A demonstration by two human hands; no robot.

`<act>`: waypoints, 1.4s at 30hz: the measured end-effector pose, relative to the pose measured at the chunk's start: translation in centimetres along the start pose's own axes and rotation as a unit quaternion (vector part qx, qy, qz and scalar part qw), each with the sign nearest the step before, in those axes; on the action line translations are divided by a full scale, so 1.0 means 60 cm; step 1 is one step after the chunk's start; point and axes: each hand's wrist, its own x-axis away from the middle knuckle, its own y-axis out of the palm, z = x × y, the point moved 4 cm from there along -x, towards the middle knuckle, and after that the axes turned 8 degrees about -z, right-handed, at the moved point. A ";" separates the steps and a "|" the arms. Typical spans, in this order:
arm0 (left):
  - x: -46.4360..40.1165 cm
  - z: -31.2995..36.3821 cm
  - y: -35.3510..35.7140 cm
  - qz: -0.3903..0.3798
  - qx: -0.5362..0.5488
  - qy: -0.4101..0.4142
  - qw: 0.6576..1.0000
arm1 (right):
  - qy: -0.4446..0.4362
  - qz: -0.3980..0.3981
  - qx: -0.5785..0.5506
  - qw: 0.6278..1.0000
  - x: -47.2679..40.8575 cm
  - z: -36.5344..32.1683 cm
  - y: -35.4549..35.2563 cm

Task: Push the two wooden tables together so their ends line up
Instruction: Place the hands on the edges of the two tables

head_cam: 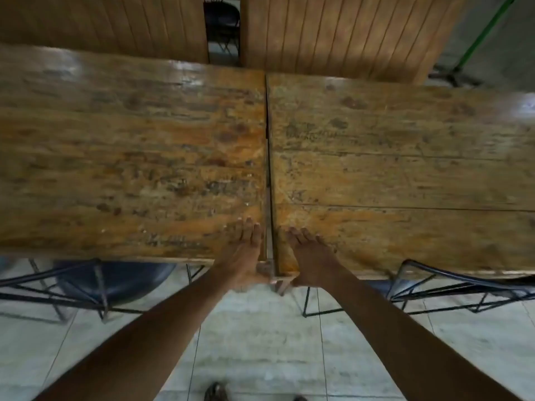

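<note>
Two worn wooden tables stand end to end, the left table (130,157) and the right table (405,169), with a thin dark seam between them near the middle of the view. The right table's near edge sits a little lower in the view than the left one's. My left hand (244,253) grips the left table's near corner, fingers on top and thumb under the edge. My right hand (311,256) grips the right table's near corner the same way. Both hands are right beside the seam.
Black wire-frame stools, one at the left (95,285) with a dark round seat and one at the right (434,290), are tucked under the near edges. Two slatted wooden bench backs (333,33) stand beyond the tables. A green pole (486,30) leans at the far right. Pale tiles (260,342) cover the floor.
</note>
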 end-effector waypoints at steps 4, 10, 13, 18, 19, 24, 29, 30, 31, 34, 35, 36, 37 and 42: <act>-0.022 -0.005 0.015 0.007 0.041 -0.074 0.996 | 0.008 0.003 0.028 1.000 -0.041 0.012 0.003; -0.025 0.006 0.041 0.057 0.049 -0.088 0.993 | -0.010 0.014 0.025 1.000 -0.081 0.016 0.040; -0.023 0.007 0.039 0.058 0.032 -0.078 0.995 | -0.021 0.022 0.024 0.999 -0.092 0.020 0.046; -0.029 0.004 0.032 0.034 0.003 -0.079 0.996 | -0.044 0.039 0.015 0.998 -0.108 0.030 0.042; -0.028 0.003 0.032 0.033 0.005 -0.077 0.996 | -0.045 0.040 0.010 0.998 -0.113 0.028 0.039; -0.037 -0.005 0.022 0.036 -0.017 -0.079 0.996 | -0.045 0.038 0.000 0.998 -0.146 0.023 0.016; -0.039 -0.005 0.030 0.051 0.005 -0.086 0.995 | -0.041 0.041 -0.011 0.998 -0.158 0.024 0.022; -0.038 -0.005 0.030 0.054 0.010 -0.087 0.995 | -0.041 0.039 -0.014 0.998 -0.159 0.024 0.024; -0.038 -0.004 0.029 0.054 0.016 -0.087 0.995 | -0.041 0.038 -0.017 0.998 -0.160 0.024 0.025; -0.039 -0.006 0.022 0.045 0.036 -0.082 0.995 | -0.039 0.037 -0.019 0.998 -0.162 0.024 0.026; -0.039 -0.007 0.020 0.039 0.034 -0.078 0.996 | -0.037 0.036 -0.016 0.999 -0.161 0.023 0.026; -0.038 -0.008 0.018 0.031 0.028 -0.073 0.996 | -0.035 0.034 -0.014 0.999 -0.160 0.022 0.026; -0.039 -0.009 0.017 0.022 0.020 -0.069 0.997 | -0.031 0.030 -0.011 0.999 -0.160 0.021 0.025; -0.039 -0.009 0.012 0.000 -0.004 -0.071 0.997 | -0.011 0.007 0.008 1.000 -0.153 0.010 0.012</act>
